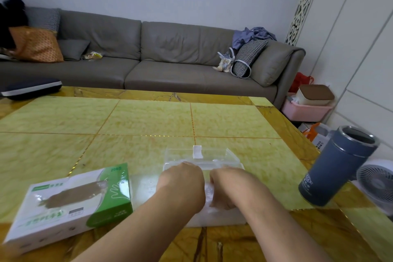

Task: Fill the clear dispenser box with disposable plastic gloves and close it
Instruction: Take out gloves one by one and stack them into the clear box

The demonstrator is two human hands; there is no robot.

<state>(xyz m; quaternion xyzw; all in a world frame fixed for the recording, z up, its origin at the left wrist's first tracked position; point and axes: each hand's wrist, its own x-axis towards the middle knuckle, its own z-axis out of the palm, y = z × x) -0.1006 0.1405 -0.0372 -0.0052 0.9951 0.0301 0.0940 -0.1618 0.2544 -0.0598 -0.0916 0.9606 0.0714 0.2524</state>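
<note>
A green-and-white glove carton is lying just left of the left hand, and a blue tumbler is standing well right of the right hand. Both hands are curling down into the clear dispenser box — its lid is standing open beyond them — gripping the filmy plastic gloves between them on the yellow table.

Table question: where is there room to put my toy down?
The far half of the table, behind the clear dispenser box, is bare. So is the patch behind the glove carton. It is crowded near the front, where both hands work, and the blue cup fills the right edge.
</note>
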